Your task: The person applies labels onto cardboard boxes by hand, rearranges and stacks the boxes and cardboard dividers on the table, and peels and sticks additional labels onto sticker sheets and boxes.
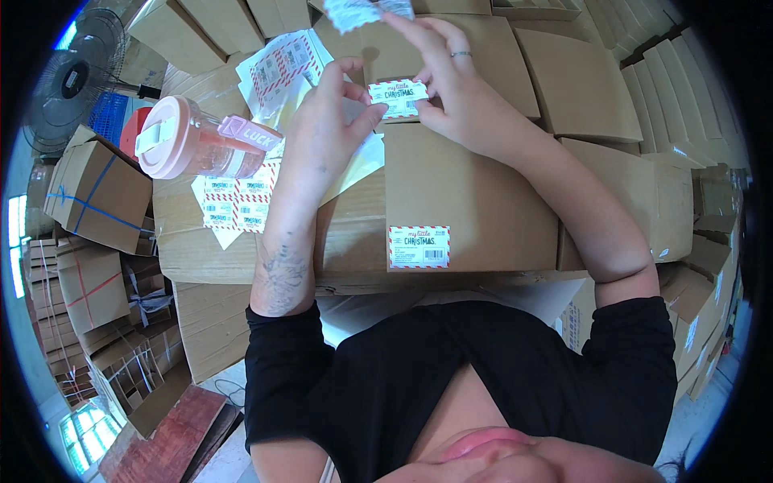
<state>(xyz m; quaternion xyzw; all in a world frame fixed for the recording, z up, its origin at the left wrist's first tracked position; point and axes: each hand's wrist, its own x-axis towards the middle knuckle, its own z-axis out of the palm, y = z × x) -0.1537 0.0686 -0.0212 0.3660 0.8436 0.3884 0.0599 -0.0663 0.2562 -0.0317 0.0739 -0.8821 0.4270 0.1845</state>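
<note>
A small white label sticker (400,101) with a red-striped border is stretched between my two hands over a flat brown cardboard box. The thumb and fingers of my left hand (322,117) pinch its left edge. My right hand (459,97), with a ring on one finger, grips the right edge. A sheet of white paper (354,14) shows by the raised fingers of that hand; whether they hold it I cannot tell. A matching label (419,247) is stuck on the near left corner of the nearest box (475,193).
Left of my forearm stand a pink-lidded clear cup (197,141) and label sheets (240,197). More label sheets (282,68) lie beyond it. Cardboard boxes (576,84) crowd the right side, and tied carton bundles (97,189) stand at the left. A fan (80,72) is at the far left.
</note>
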